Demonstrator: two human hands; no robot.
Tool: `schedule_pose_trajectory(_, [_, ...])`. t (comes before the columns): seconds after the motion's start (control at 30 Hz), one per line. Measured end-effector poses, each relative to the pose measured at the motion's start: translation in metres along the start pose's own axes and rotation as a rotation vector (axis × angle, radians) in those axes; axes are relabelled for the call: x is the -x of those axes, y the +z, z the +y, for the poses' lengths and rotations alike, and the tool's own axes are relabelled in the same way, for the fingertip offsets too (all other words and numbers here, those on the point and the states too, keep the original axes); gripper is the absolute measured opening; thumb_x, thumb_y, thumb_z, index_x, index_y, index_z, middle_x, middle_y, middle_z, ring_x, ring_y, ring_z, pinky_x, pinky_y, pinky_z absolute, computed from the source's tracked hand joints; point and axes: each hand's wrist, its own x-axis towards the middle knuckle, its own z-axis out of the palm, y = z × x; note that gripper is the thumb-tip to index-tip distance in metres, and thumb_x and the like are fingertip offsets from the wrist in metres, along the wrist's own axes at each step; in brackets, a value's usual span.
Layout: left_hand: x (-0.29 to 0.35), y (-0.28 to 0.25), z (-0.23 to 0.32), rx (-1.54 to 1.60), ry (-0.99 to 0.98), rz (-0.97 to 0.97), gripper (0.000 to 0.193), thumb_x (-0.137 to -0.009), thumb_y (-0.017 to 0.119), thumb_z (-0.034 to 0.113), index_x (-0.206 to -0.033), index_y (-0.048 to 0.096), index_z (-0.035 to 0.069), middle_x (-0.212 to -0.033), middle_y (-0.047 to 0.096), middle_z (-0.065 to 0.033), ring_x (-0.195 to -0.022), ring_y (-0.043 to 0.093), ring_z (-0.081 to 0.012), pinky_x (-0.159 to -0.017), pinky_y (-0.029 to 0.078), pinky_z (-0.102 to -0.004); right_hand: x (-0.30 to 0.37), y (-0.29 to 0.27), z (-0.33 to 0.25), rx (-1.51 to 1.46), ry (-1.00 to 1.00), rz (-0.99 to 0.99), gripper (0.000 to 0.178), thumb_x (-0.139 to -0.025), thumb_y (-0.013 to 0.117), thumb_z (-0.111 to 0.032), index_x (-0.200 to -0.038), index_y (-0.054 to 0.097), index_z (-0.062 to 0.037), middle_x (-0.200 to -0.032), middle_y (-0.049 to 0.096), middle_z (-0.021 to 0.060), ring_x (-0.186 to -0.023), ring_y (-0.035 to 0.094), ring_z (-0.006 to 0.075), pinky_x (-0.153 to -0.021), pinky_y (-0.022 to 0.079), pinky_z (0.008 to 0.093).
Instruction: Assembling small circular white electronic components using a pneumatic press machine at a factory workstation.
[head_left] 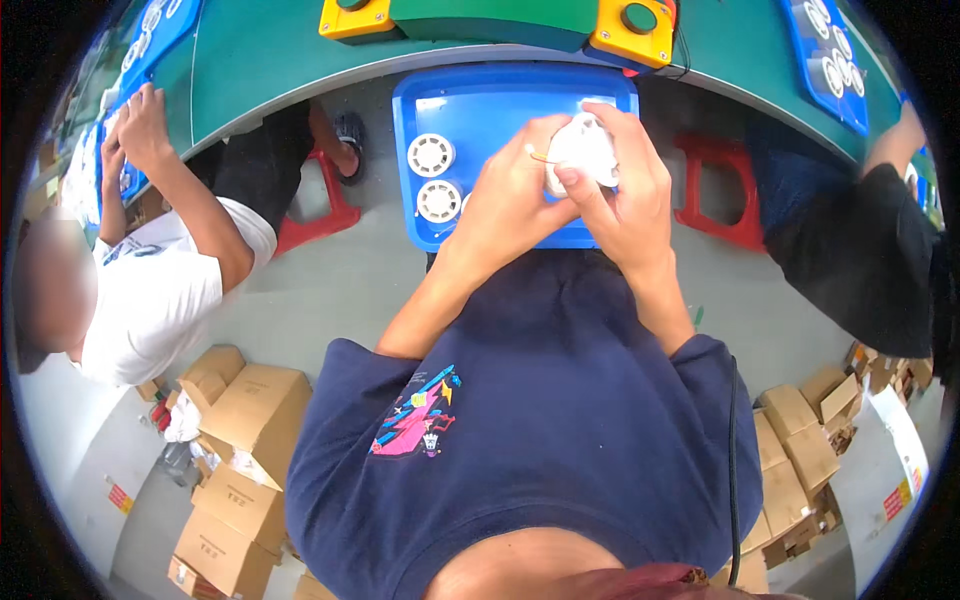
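Observation:
Both my hands hold a white round plastic housing (pixel 588 150) above the right part of a blue tray (pixel 500 92). My left hand (pixel 515 185) grips its left side, fingers curled around it. On the other side my right hand (pixel 635 185) wraps it, the thumb pressed on its front. A short thin yellowish wire (pixel 540 156) sticks out of the housing on the left. Two white slotted round units, an upper one (pixel 431 155) and a lower one (pixel 438 201), lie in the tray's left part. Another beside them is mostly hidden by my left wrist.
Beyond the tray runs a green table (pixel 260 60) bearing a yellow box with green push buttons (pixel 637 22). People work at left (pixel 190 250) and right (pixel 850 250), beside red stools (pixel 325 205). More blue trays (pixel 828 65) hold white parts. Cardboard boxes (pixel 255 420) stand behind on both sides.

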Motion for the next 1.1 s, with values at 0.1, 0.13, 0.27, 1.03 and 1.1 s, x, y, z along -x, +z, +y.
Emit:
schedule_pose_trajectory(0.1, [-0.010, -0.003, 0.008, 0.033, -0.008, -0.007, 0.063, -0.075, 0.086, 0.013, -0.129, 0.056, 0.002, -0.119, 0.065, -0.0218, -0.103, 0.068, -0.0405, -0.082, 0.057, -0.0436, -0.008, -0.009, 0.013, 0.116, -0.142, -0.065, 0.056, -0.089, 0.075, -0.047, -0.116, 0.063, 0.0000, -0.097, 0.068, 0.0186, -0.081, 0.070, 0.0377, -0.069, 0.057, 0.0419])
schedule_pose_trajectory(0.13, [-0.010, -0.002, 0.010, 0.082, -0.046, -0.025, 0.061, -0.074, 0.086, 0.014, -0.126, 0.057, 0.003, -0.115, 0.066, -0.0210, -0.101, 0.068, -0.0409, -0.083, 0.056, -0.0435, -0.010, -0.013, 0.014, 0.118, -0.136, -0.053, 0.056, -0.089, 0.075, -0.047, -0.116, 0.063, 0.0000, -0.097, 0.068, 0.0186, -0.081, 0.070, 0.0377, -0.069, 0.057, 0.0419])
schedule_pose_trajectory(0.27, [-0.008, 0.010, 0.009, 0.129, 0.061, 0.024, 0.061, -0.073, 0.087, 0.015, -0.126, 0.058, 0.002, -0.115, 0.065, -0.0199, -0.100, 0.067, -0.0410, -0.083, 0.056, -0.0420, -0.017, -0.023, 0.011, 0.158, -0.218, -0.085, 0.052, -0.091, 0.068, -0.047, -0.111, 0.065, 0.0014, -0.089, 0.069, 0.0178, -0.073, 0.070, 0.0360, -0.063, 0.057, 0.0402])
schedule_pose_trajectory(1.03, [-0.008, 0.036, -0.012, 0.094, 0.150, 0.470, 0.068, -0.074, 0.086, 0.008, -0.131, 0.049, 0.003, -0.118, 0.060, -0.0164, -0.107, 0.061, -0.0311, -0.091, 0.051, -0.0388, -0.020, 0.000, -0.016, 0.034, -0.101, 0.032, 0.049, -0.074, 0.083, -0.022, -0.111, 0.063, 0.0029, -0.101, 0.061, 0.0152, -0.093, 0.061, 0.0315, -0.080, 0.053, 0.0388])
schedule_pose_trajectory(1.1, [-0.006, 0.039, -0.017, 0.143, 0.136, 0.469, 0.067, -0.075, 0.085, 0.008, -0.131, 0.049, 0.003, -0.118, 0.060, -0.0164, -0.107, 0.061, -0.0315, -0.092, 0.050, -0.0393, -0.019, 0.002, -0.020, 0.037, -0.115, 0.044, 0.050, -0.073, 0.082, -0.022, -0.111, 0.063, 0.0029, -0.102, 0.060, 0.0154, -0.094, 0.060, 0.0318, -0.079, 0.053, 0.0394])
